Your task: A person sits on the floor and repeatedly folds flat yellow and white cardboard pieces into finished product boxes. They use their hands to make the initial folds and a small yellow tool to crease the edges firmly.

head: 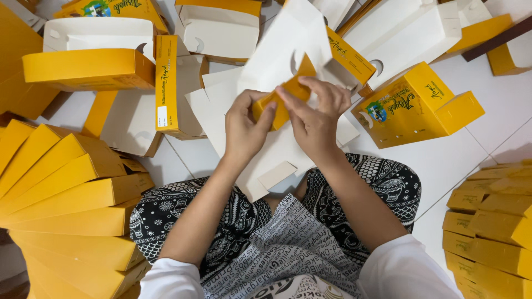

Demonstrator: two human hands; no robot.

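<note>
A flat cardboard box blank (277, 61), white inside and yellow outside, is held up over my lap. My left hand (246, 124) grips its lower middle, thumb pressed on a folded yellow flap (285, 94). My right hand (316, 116) pinches the same yellow flap from the right, fingers curled over its top edge. Both hands touch each other at the flap. The lower part of the blank hangs down between my wrists.
Folded open boxes (100, 52) lie on the white tiled floor ahead, with a closed yellow box (415, 105) to the right. A fan of flat yellow blanks (61, 194) stacks at my left, another stack (493, 221) at my right. My patterned-trousered legs are crossed below.
</note>
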